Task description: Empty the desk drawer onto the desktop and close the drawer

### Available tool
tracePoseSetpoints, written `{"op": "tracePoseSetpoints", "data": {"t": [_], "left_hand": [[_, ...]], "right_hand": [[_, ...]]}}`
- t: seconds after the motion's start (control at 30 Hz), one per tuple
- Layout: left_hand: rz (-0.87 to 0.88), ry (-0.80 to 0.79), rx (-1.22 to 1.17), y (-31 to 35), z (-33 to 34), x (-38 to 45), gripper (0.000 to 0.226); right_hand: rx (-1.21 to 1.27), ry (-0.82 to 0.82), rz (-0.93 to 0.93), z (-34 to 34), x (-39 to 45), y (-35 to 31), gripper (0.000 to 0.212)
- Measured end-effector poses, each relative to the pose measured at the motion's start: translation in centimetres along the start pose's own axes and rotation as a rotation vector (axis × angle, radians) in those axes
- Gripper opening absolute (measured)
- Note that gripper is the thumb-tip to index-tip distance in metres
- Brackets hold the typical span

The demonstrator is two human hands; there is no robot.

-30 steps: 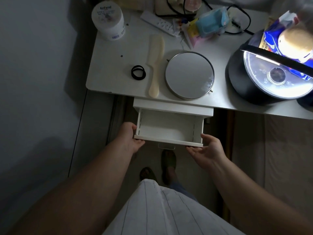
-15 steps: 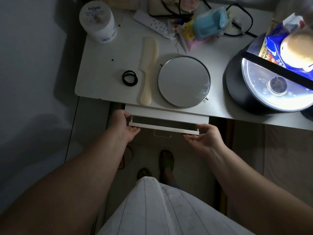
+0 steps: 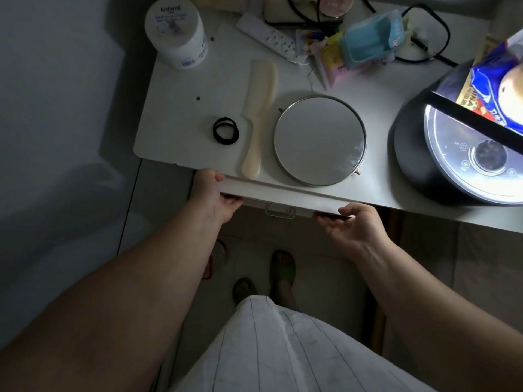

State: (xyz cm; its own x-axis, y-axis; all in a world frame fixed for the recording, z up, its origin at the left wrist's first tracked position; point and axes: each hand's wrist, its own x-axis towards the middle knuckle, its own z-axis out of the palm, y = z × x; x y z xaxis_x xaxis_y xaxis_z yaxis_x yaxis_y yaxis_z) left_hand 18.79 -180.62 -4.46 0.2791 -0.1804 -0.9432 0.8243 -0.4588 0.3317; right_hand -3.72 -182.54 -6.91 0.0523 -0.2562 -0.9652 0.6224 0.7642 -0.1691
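Observation:
The white drawer (image 3: 283, 200) sits pushed in under the front edge of the white desktop (image 3: 181, 108); only its front panel and metal handle (image 3: 280, 212) show, its inside is hidden. My left hand (image 3: 210, 195) grips the panel's left end, thumb on top. My right hand (image 3: 349, 226) holds the panel's right end from below, fingers curled under it. On the desktop lie a round mirror (image 3: 319, 141), a cream comb (image 3: 259, 117) and black hair ties (image 3: 225, 131).
A white jar (image 3: 177, 32) stands at the back left, a power strip (image 3: 267, 38) and blue and pink packets (image 3: 365, 49) behind the mirror. A lit black appliance (image 3: 452, 154) with a snack bag fills the right. A wall is close on the left; my feet are below.
The drawer stood wide open and empty a second ago; both hands have pushed it in, and now it is flush under the desktop.

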Motion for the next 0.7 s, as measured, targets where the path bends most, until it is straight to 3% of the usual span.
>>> {"op": "tracePoseSetpoints", "data": {"t": [0.4,0.57,0.7], "left_hand": [[-0.026,-0.073,-0.104,-0.1,-0.5,0.6,0.011],[-0.007,-0.12,-0.088,-0.7,-1.2,-0.1,0.032],[0.016,-0.154,-0.018,-1.0,-2.7,-1.4,0.054]], "right_hand": [[0.041,0.001,-0.013,0.1,-0.3,0.2,0.059],[-0.006,-0.009,-0.036,-0.3,-0.9,0.5,0.043],[-0.024,0.031,-0.111,-1.4,-2.5,1.0,0.051]]}}
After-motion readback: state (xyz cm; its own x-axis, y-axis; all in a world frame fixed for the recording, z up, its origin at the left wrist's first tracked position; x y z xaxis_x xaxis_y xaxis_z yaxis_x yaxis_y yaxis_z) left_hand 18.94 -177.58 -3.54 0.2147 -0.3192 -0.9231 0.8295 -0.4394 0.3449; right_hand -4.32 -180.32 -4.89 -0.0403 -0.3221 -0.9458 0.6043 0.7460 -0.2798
